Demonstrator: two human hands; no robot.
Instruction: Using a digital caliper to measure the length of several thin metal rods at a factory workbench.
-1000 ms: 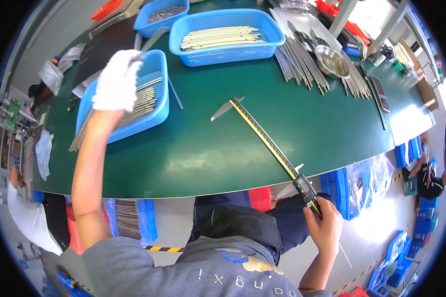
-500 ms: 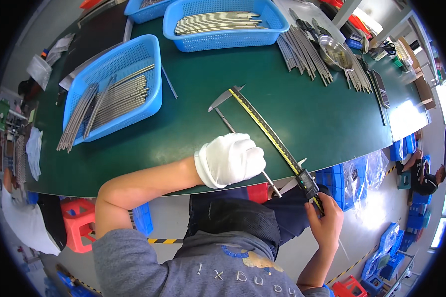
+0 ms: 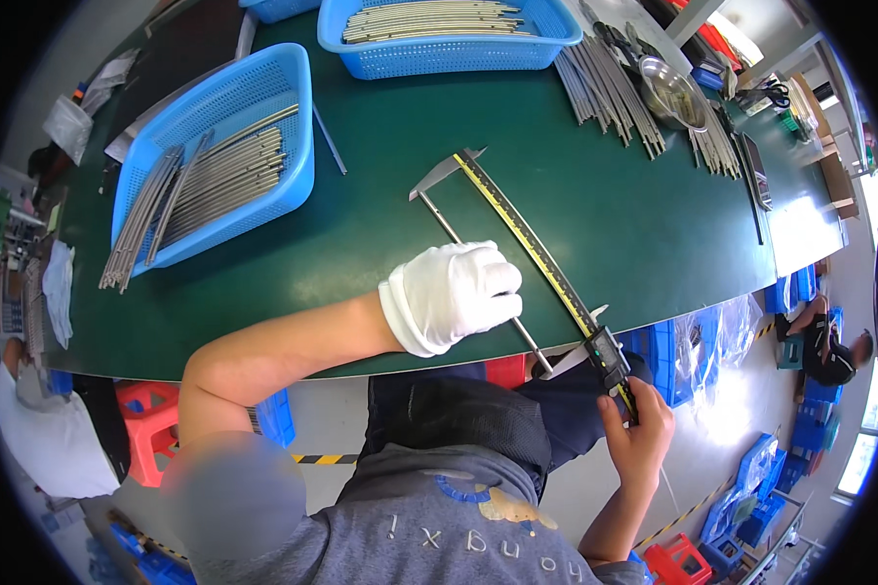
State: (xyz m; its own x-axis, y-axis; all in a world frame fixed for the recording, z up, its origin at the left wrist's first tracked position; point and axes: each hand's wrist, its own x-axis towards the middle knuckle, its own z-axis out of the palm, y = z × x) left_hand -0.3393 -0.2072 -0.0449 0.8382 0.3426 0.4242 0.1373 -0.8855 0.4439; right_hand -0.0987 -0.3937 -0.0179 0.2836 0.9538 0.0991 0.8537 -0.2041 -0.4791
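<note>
L hand (image 3: 460,296) w/ metal rod (image 3: 531,343)

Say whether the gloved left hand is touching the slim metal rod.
Touching. The head view shows the gloved left hand closed around the slim metal rod, which sticks out past the fingers on both sides.

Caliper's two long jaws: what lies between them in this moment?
A slim metal rod, held by the gloved left hand, lies between them in the head view.
</note>
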